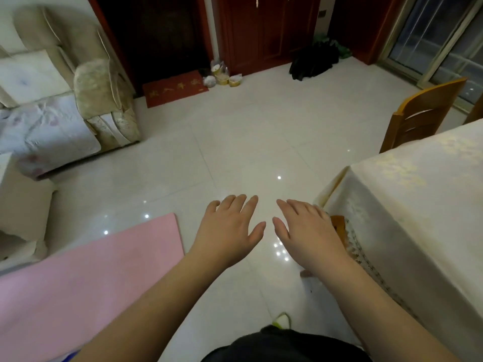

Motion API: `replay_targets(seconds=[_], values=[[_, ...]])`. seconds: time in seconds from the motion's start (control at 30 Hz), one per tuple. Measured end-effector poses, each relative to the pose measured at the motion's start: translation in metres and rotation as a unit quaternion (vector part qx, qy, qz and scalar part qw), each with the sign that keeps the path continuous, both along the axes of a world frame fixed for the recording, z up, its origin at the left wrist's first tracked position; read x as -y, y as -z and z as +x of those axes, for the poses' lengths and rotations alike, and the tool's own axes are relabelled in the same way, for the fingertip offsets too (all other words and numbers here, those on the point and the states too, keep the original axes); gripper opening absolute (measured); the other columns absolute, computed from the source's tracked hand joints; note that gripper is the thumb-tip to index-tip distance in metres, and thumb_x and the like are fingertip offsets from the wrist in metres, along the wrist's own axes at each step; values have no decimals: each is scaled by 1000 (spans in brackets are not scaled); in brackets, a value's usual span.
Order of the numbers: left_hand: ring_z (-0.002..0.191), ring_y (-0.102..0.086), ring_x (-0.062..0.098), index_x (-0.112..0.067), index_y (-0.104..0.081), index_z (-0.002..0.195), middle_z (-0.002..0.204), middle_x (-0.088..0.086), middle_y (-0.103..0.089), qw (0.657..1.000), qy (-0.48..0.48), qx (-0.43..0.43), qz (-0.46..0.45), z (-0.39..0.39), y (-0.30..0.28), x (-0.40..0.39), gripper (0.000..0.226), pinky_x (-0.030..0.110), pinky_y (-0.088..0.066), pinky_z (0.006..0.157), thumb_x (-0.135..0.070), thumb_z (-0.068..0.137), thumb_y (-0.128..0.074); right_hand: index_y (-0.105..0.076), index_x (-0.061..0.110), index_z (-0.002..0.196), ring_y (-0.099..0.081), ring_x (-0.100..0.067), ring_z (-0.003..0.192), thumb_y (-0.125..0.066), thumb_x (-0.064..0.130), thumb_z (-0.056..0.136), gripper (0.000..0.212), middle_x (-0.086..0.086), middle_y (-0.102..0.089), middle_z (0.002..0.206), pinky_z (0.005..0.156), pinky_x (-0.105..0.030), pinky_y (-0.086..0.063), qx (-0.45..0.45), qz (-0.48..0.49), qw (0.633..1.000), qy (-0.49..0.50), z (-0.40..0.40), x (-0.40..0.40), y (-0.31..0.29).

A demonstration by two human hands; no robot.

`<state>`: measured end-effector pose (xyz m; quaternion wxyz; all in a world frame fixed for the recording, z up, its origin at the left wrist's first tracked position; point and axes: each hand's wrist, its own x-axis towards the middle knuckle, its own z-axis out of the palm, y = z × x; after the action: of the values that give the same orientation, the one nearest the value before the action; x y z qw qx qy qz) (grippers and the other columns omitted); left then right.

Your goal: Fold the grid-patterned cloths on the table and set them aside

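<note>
While both hands hover palm-down over the glossy white tiled floor [235, 142], the left hand [230, 228] and right hand [308, 231] are released, fingers straight and spread, grasping nothing. Just right of the right hand stands the table draped in a cream floral tablecloth [418, 194]. No grid-patterned cloth is visible, so folding seems not yet begun; the person likely must turn toward the tabletop and find one.

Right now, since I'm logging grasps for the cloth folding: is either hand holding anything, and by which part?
Nothing is held. The left hand and right hand are both empty, fingers straight, stretched out above the tiled floor.
</note>
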<state>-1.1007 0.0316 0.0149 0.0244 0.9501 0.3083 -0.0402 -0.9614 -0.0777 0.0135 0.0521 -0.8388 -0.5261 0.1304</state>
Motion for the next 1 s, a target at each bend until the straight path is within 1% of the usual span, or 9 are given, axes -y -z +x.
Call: replay_targets(seconds=[0.27, 0.33, 0.4, 0.53, 0.67, 0.77, 0.83, 0.9, 1.0], values=[[143, -30, 15, -28, -19, 154, 154, -8, -37, 1000, -1, 10, 8, 49, -30, -78, 61, 39, -17, 119, -56, 99, -20, -27, 24, 152, -32, -17, 142, -21, 45, 103, 53, 3, -37, 154, 119, -38, -18, 17, 31, 999, 13, 54, -79, -21], [142, -32, 15, -27, -23, 153, 151, -8, -41, 1000, 8, 17, 10, 59, -33, -101, 60, 40, -18, 119, -52, 99, -16, -31, 24, 151, -34, -18, 141, -12, 49, 100, 60, 2, -41, 152, 118, -39, -19, 33, 35, 999, 18, 64, -99, -23], [140, -35, 16, -26, -27, 152, 147, -6, -47, 999, 31, 18, 21, 71, -35, -128, 66, 41, -20, 117, -49, 93, -8, -41, 21, 146, -40, -23, 138, -3, 52, 90, 74, -1, -48, 147, 116, -43, -25, 54, 47, 997, 25, 72, -123, -23], [136, -42, 20, -22, -37, 148, 142, -3, -53, 997, 57, 32, 41, 92, -33, -192, 72, 44, -28, 113, -49, 88, -8, -63, 16, 127, -58, -30, 122, -23, 46, 92, 61, -6, -65, 127, 103, -48, -43, 98, 64, 992, 46, 87, -177, -19], [135, -43, 20, -22, -38, 148, 142, -3, -52, 996, 60, 64, 32, 106, -30, -257, 73, 44, -28, 113, -49, 87, -8, -70, 14, 116, -65, -30, 111, -32, 42, 91, 53, -7, -70, 117, 96, -48, -49, 120, 57, 988, 72, 98, -235, -23], [140, -34, 17, -25, -28, 151, 149, -6, -43, 995, 73, 62, 17, 119, -31, -296, 69, 41, -21, 116, -49, 90, -6, -68, 15, 120, -62, -30, 116, -31, 42, 92, 54, -8, -68, 122, 99, -48, -47, 120, 41, 988, 87, 107, -269, -24], [143, -29, 16, -26, -22, 153, 153, -7, -38, 994, 87, 61, 3, 131, -30, -316, 59, 40, -18, 118, -48, 98, -16, -60, 17, 132, -53, -29, 128, -28, 44, 94, 57, -7, -60, 135, 108, -47, -38, 108, 33, 989, 98, 113, -286, -23], [143, -28, 16, -26, -21, 153, 154, -6, -35, 993, 105, 60, -13, 149, -30, -333, 56, 39, -17, 118, -45, 101, -23, -54, 18, 138, -47, -28, 134, -22, 46, 94, 61, -5, -55, 142, 113, -46, -31, 103, 24, 988, 111, 124, -297, -20], [141, -33, 17, -24, -25, 153, 152, -5, -40, 990, 129, 57, -5, 183, -31, -362, 56, 38, -21, 115, -44, 100, -22, -56, 18, 136, -48, -28, 133, -15, 48, 91, 68, -5, -56, 140, 112, -46, -33, 110, 23, 985, 132, 146, -311, -16]])
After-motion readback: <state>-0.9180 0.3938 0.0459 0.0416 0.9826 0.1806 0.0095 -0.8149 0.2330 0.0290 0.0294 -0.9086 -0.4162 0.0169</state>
